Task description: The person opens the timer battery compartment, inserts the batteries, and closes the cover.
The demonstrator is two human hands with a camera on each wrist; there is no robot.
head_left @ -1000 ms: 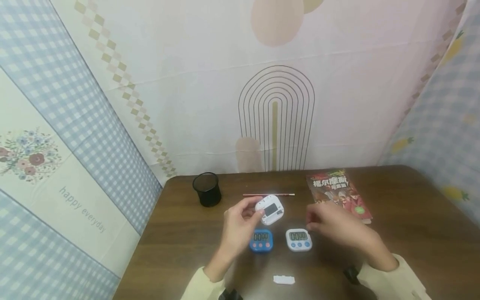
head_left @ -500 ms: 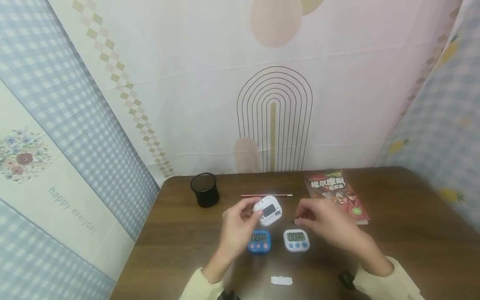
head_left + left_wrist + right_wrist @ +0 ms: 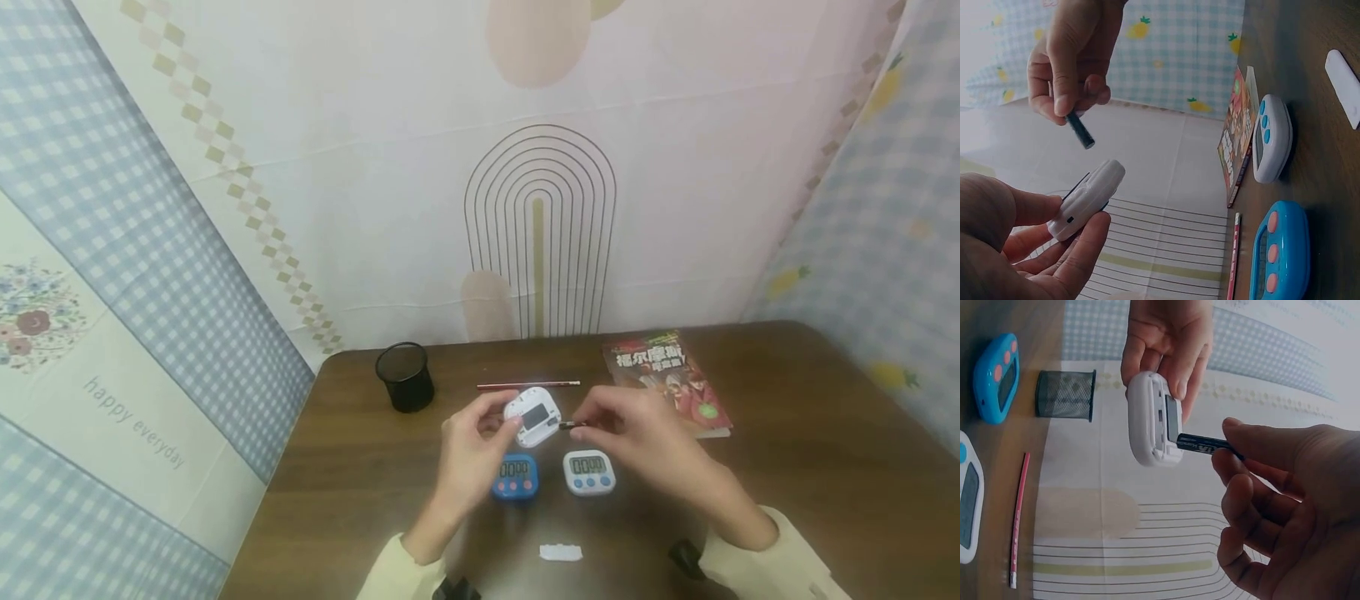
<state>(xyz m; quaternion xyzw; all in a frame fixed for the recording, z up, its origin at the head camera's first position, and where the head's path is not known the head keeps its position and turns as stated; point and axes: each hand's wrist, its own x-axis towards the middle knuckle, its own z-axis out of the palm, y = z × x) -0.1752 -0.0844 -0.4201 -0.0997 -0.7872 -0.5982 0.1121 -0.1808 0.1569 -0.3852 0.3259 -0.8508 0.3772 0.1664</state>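
My left hand (image 3: 472, 454) grips a white digital timer (image 3: 542, 433) by its edge, thumb on one face and fingers behind. The timer's back is turned up, and its battery slot lies uncovered. Between thumb and forefinger, my right hand (image 3: 637, 429) pinches a dark AAA battery (image 3: 1200, 444). One end of the battery points at the timer; in the left wrist view a gap shows between them. Below the hands a blue timer (image 3: 515, 477) and another white timer (image 3: 589, 473) stand on the table. A white battery cover (image 3: 560, 552) lies nearer the front.
A black mesh pen holder (image 3: 408, 383) stands at the back left of the wooden table (image 3: 360, 500). Behind the held timer lies a red pencil (image 3: 540, 385). At the back right is a book (image 3: 671, 379) with a red cover. Patterned cloth (image 3: 390, 208) hangs behind.
My right hand has moved left with the battery, from beside the book up close to the held timer. The left hand keeps its grip. The view has shifted slightly.
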